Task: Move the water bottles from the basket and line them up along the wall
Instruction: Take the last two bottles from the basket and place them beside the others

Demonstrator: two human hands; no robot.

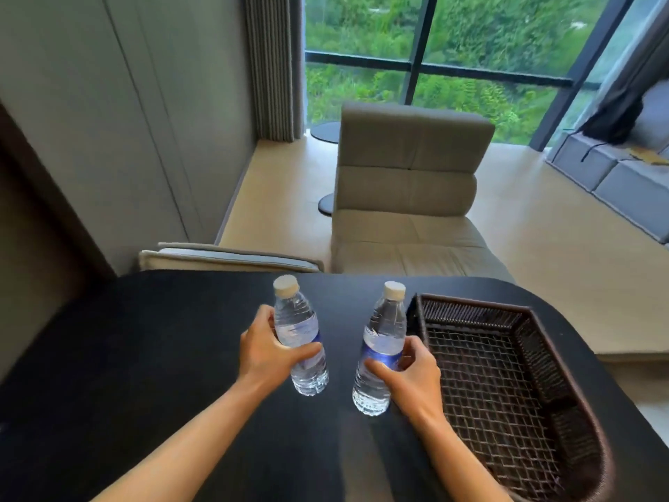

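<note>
I hold two clear water bottles with white caps and blue-edged labels, both upright over the black table point(144, 356). My left hand point(268, 351) grips the left bottle point(297, 320) around its middle. My right hand point(412, 371) grips the right bottle point(385, 327) around its label. The dark brown woven basket point(564, 389) stands just right of my right hand, and no bottles show inside it. The grey wall point(108, 139) runs along the table's left side.
Beyond the table's far edge stand a beige armchair point(409, 182) and a folded cushion point(224, 257). A large window point(434, 48) with a curtain fills the back. A grey bench seat point(615, 175) lies at the right.
</note>
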